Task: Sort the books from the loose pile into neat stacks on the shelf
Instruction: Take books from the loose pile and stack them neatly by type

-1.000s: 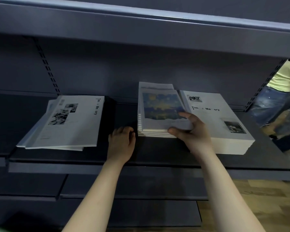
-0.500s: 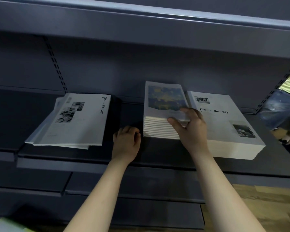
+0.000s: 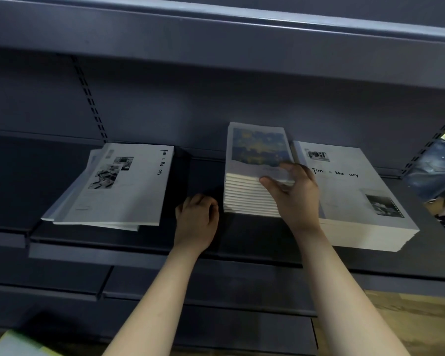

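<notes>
Now your right hand (image 3: 294, 194) rests on the stack with the blue and yellow picture (image 3: 257, 170). Your thumb sits on the front edge of the stack and your fingers lie on the top book, spread a little. I cannot tell if you are gripping a book or only pressing on it.

Your left hand (image 3: 197, 219) lies on the dark shelf (image 3: 129, 242), just left of that stack. Its fingers are curled in, like a loose fist. It holds nothing that I can see, and it looks a tiny bit apart from the books.

The blue and yellow stack is tall and its edges line up well. Just beside it on the right is a wider stack of white books (image 3: 355, 196) with "Tim" and "Me ory" on the top cover and a small dark photo near the front corner. The two stacks stand very close, maybe touching.

Well apart on the left lies the loose pile (image 3: 116, 186). It has only a few white books, and they are fanned out and crooked. The top one has the same words down its side.

Past the shelf on the far right you can see someone in blue jeans (image 3: 432, 170).
</notes>
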A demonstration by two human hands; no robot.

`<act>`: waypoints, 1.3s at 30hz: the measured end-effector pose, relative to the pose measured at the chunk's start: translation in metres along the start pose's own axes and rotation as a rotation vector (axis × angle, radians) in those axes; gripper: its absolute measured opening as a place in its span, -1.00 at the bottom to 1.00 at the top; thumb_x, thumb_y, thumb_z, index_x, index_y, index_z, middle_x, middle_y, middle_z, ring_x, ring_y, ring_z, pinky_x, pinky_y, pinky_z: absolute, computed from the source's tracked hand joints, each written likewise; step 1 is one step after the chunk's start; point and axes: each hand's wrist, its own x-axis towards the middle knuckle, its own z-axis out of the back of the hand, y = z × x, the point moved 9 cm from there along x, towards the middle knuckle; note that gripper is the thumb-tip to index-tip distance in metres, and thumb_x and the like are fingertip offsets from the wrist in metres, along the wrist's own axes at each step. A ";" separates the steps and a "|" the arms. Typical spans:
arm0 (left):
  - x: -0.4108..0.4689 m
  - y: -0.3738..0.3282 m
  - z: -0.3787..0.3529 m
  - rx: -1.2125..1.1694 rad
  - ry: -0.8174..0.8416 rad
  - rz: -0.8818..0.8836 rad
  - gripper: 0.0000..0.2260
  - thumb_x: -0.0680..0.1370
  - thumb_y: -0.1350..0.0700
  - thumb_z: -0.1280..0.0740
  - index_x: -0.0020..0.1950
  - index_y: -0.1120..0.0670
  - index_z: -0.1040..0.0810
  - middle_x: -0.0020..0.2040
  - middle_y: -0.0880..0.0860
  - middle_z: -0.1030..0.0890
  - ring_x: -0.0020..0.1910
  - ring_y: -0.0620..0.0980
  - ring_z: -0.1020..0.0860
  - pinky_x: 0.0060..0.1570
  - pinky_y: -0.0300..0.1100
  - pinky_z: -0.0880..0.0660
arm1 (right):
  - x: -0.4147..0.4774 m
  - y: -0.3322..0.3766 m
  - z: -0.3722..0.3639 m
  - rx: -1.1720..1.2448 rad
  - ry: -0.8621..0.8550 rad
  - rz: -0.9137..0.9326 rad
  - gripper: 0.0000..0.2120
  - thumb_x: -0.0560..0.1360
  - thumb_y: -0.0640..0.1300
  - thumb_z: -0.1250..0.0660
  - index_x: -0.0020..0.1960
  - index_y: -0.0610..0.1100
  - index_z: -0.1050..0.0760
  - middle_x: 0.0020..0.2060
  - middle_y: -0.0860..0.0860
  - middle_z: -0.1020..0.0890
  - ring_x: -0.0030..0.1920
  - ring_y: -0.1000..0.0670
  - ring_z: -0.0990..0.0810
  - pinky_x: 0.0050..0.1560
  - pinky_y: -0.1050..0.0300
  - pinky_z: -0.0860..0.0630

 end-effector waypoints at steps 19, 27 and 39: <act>-0.008 -0.006 0.010 -0.122 0.047 -0.081 -0.80 0.61 0.12 -0.18 0.14 0.07 -0.54 0.11 0.06 -0.54 0.10 0.05 -0.48 0.11 -0.07 -0.41 | -0.066 0.004 0.002 -0.016 -0.056 -0.036 -0.56 0.40 -0.28 -0.41 0.21 -0.16 -0.32 0.19 -0.07 -0.37 0.20 -0.03 -0.37 0.10 0.24 -0.25; -0.006 0.017 0.071 -0.020 -0.142 -0.144 -0.83 0.58 0.15 -0.23 0.11 0.11 -0.56 0.03 0.10 -0.58 0.04 0.08 -0.51 -0.05 -0.15 -0.42 | -0.099 -0.001 -0.057 -0.164 0.224 0.009 -0.75 0.45 -0.19 -0.36 0.13 -0.13 -0.49 0.13 -0.04 -0.51 0.15 -0.11 -0.43 0.12 0.09 -0.36; -0.005 0.158 0.151 0.280 -0.135 0.351 -0.78 0.56 0.01 -0.24 0.11 0.07 -0.58 0.14 0.16 -0.52 0.17 0.22 -0.43 0.12 0.07 -0.35 | -0.084 0.029 -0.102 -0.276 0.208 0.090 -0.87 0.41 -0.20 -0.37 -0.05 -0.08 -0.60 -0.04 -0.02 -0.56 0.01 -0.13 -0.48 -0.03 -0.02 -0.43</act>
